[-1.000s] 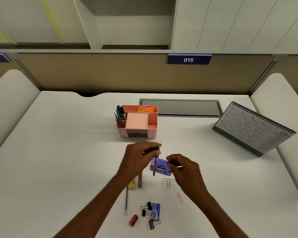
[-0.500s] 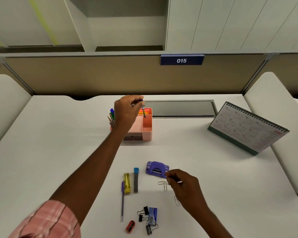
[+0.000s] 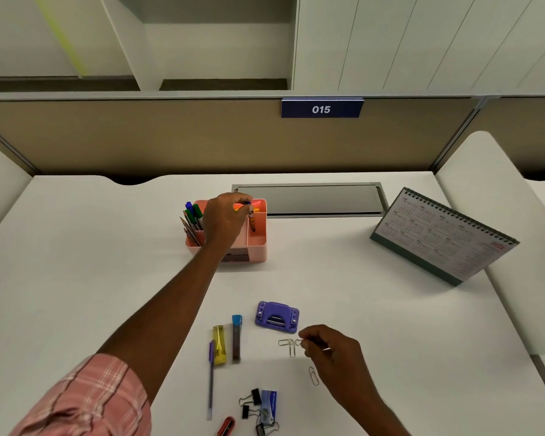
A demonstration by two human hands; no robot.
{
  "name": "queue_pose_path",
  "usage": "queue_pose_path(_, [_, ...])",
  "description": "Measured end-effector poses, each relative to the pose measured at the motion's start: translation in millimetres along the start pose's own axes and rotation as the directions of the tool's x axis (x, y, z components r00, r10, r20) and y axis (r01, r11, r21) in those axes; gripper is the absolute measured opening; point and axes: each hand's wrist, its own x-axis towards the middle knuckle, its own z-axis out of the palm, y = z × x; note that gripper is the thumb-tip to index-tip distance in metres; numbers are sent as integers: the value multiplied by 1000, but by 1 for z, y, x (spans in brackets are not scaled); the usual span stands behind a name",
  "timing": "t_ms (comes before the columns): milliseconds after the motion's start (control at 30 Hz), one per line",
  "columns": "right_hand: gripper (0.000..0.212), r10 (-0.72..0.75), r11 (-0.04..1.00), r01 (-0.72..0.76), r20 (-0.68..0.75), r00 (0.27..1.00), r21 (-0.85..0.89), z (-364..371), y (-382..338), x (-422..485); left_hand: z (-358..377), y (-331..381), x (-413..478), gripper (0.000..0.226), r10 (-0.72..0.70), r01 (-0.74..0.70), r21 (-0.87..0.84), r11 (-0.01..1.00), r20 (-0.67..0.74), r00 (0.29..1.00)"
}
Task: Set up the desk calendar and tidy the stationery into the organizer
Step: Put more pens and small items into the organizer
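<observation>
The pink organizer [image 3: 259,244] stands mid-desk, with pens and pencils [image 3: 192,217] upright in its left compartment. My left hand [image 3: 225,220] hovers over it, shut on a dark pen [image 3: 252,222] whose tip dips into the right-hand compartment. My right hand [image 3: 331,350] rests near the front and pinches one of the paper clips [image 3: 287,344]. Another clip [image 3: 313,376] lies loose beside it. The desk calendar [image 3: 444,237] stands propped at the right.
Near the front lie a purple hole punch [image 3: 277,316], a yellow highlighter [image 3: 219,344], a blue-capped lead case [image 3: 236,338], a purple pen [image 3: 211,379], binder clips [image 3: 249,402], a blue staple box [image 3: 268,404] and a red sharpener [image 3: 226,426]. A grey cable hatch [image 3: 309,199] sits behind the organizer.
My left hand carried the pen from beside the hole punch up to the organizer and has lowered it into the right compartment. My right hand stayed at the paper clips.
</observation>
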Motion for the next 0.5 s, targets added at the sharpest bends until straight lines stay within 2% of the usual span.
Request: queue_pose_path(500, [21, -9, 1000, 9, 24, 1000, 7, 4, -4, 7, 5, -8, 9, 30, 29, -30, 15, 999, 60, 998])
